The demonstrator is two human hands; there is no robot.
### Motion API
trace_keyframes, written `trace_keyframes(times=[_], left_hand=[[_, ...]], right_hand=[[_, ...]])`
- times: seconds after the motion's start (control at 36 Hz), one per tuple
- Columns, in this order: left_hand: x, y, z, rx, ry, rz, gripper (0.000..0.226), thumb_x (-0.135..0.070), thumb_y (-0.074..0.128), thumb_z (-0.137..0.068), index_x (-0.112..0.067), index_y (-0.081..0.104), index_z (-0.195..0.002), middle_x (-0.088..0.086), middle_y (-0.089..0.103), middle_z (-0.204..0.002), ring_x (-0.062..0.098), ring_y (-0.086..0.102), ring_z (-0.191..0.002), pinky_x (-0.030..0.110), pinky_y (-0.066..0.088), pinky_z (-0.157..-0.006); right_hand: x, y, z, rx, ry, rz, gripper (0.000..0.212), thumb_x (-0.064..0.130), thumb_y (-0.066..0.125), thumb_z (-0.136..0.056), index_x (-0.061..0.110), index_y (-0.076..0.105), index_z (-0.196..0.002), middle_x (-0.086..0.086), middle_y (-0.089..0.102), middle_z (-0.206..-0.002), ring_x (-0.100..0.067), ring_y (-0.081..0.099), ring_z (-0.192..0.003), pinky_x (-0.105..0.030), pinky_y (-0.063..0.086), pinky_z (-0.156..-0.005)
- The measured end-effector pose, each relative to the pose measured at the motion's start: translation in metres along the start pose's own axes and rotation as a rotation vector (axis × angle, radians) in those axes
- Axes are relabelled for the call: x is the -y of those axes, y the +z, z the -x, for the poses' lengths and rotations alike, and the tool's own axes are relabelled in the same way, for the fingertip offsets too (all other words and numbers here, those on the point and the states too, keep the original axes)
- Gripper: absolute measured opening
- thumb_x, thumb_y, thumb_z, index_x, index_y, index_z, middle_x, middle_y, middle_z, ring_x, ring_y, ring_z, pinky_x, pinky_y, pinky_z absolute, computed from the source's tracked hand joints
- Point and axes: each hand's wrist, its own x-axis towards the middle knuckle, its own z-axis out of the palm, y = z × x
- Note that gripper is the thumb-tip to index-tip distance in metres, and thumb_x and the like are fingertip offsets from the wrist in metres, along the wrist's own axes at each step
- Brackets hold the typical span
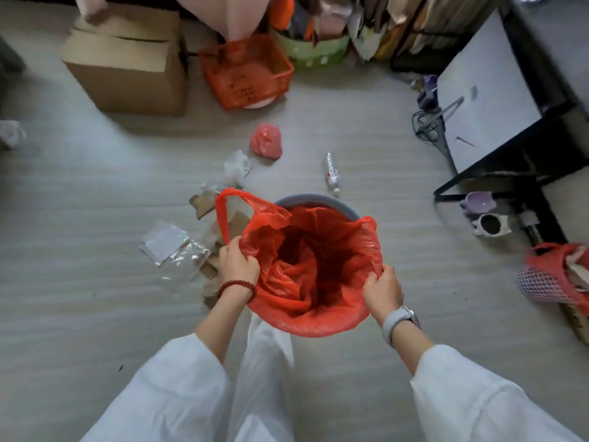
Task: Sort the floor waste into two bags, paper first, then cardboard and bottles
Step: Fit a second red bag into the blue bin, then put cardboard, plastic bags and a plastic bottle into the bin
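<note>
1. The left hand, with a dark red bead bracelet on its wrist, has its fingers curled and pinches the rim of the thin red plastic bag at 9 o'clock of the bag's mouth.
2. The right hand, with a white wristwatch, grips the rim at 3 o'clock.
3. The bag hangs open inside a round grey bin; one handle loop stands up at 10 o'clock.
4. Just left of the bag lie brown cardboard pieces and clear plastic wrappers.
5. At 12 o'clock, beyond the bin, lies a small clear plastic bottle.
6. Further away lie a crumpled white paper and a crumpled pink plastic bag.
7. Far at 11 o'clock stand a brown cardboard box and an orange plastic basket.
</note>
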Motion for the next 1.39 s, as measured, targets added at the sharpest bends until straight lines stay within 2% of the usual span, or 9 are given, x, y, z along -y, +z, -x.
trace_keyframes(times=[0.28, 0.58, 0.89, 1.0, 1.11, 1.17, 1.25, 1.31, 1.39], left_hand=[[-0.074, 0.059, -0.21, 0.107, 0.056, 0.07, 0.042, -0.008, 0.054, -0.081, -0.009, 0.052, -0.123, 0.019, 0.058, -0.12, 0.033, 0.055, -0.109, 0.041, 0.043, -0.098], [-0.067, 0.182, -0.405, -0.087, 0.118, 0.124, 0.046, 0.002, 0.048, -0.083, -0.004, 0.047, -0.129, 0.022, 0.051, -0.129, 0.033, 0.047, -0.121, 0.034, 0.034, -0.101], [-0.036, 0.304, -0.554, -0.289, 0.346, 0.166, 0.044, 0.002, 0.05, -0.081, -0.004, 0.052, -0.125, 0.017, 0.052, -0.127, 0.031, 0.047, -0.119, 0.028, 0.033, -0.097], [-0.034, 0.318, -0.578, -0.317, 0.403, 0.14, 0.052, -0.005, 0.053, -0.083, -0.002, 0.042, -0.134, 0.017, 0.04, -0.14, 0.029, 0.037, -0.131, 0.031, 0.029, -0.106], [-0.022, 0.321, -0.574, -0.272, 0.413, 0.109, 0.066, -0.035, 0.049, -0.085, -0.007, 0.029, -0.141, 0.015, 0.036, -0.145, 0.031, 0.034, -0.133, 0.045, 0.03, -0.109], [-0.011, 0.32, -0.557, -0.232, 0.414, 0.12, 0.078, -0.05, 0.042, -0.082, -0.01, 0.02, -0.145, 0.012, 0.031, -0.149, 0.026, 0.029, -0.137, 0.043, 0.027, -0.112], [0.015, 0.322, -0.52, -0.187, 0.421, 0.171, 0.085, -0.057, 0.034, -0.081, -0.01, 0.013, -0.148, 0.008, 0.017, -0.155, 0.017, 0.014, -0.143, 0.03, 0.012, -0.117], [0.042, 0.332, -0.495, -0.162, 0.377, 0.186, 0.088, -0.062, 0.029, -0.079, -0.009, 0.012, -0.147, 0.007, 0.014, -0.155, 0.015, 0.011, -0.143, 0.024, 0.008, -0.115], [0.086, 0.355, -0.468, 0.023, 0.259, 0.074, 0.094, -0.07, 0.027, -0.073, -0.01, 0.021, -0.145, 0.01, 0.025, -0.151, 0.02, 0.022, -0.14, 0.031, 0.015, -0.114]], right_hand=[[0.114, 0.05, -0.189, -0.059, 0.035, -0.112, 0.032, 0.021, 0.041, -0.095, 0.004, 0.053, -0.12, -0.022, 0.059, -0.12, -0.041, 0.053, -0.11, -0.039, 0.04, -0.089], [0.159, 0.192, -0.407, 0.01, -0.068, -0.208, 0.037, 0.011, 0.041, -0.089, 0.006, 0.05, -0.125, -0.021, 0.059, -0.119, -0.041, 0.054, -0.107, -0.042, 0.041, -0.091], [0.18, 0.3, -0.578, -0.158, -0.295, -0.209, 0.033, 0.014, 0.039, -0.092, 0.002, 0.054, -0.119, -0.026, 0.059, -0.117, -0.044, 0.052, -0.108, -0.043, 0.04, -0.092], [0.196, 0.301, -0.6, -0.18, -0.39, -0.301, 0.029, 0.012, 0.037, -0.094, 0.0, 0.057, -0.109, -0.026, 0.06, -0.112, -0.043, 0.053, -0.104, -0.041, 0.041, -0.087], [0.188, 0.305, -0.593, -0.161, -0.414, -0.467, 0.038, 0.017, 0.029, -0.098, 0.005, 0.05, -0.127, -0.017, 0.054, -0.131, -0.036, 0.047, -0.122, -0.037, 0.035, -0.1], [0.178, 0.309, -0.583, -0.152, -0.363, -0.593, 0.044, 0.022, 0.027, -0.099, 0.008, 0.035, -0.141, -0.009, 0.039, -0.147, -0.025, 0.035, -0.135, -0.03, 0.026, -0.11], [0.146, 0.323, -0.565, -0.196, -0.278, -0.766, 0.047, 0.025, 0.031, -0.093, 0.008, 0.037, -0.137, -0.01, 0.041, -0.142, -0.024, 0.041, -0.129, -0.031, 0.033, -0.108], [0.113, 0.337, -0.553, -0.158, -0.247, -0.655, 0.037, 0.011, 0.033, -0.095, 0.004, 0.041, -0.131, -0.013, 0.046, -0.133, -0.026, 0.045, -0.121, -0.025, 0.034, -0.098], [0.056, 0.367, -0.543, 0.169, -0.303, -0.241, 0.033, 0.01, 0.038, -0.094, 0.007, 0.046, -0.126, -0.016, 0.057, -0.12, -0.031, 0.055, -0.104, -0.033, 0.041, -0.087]])
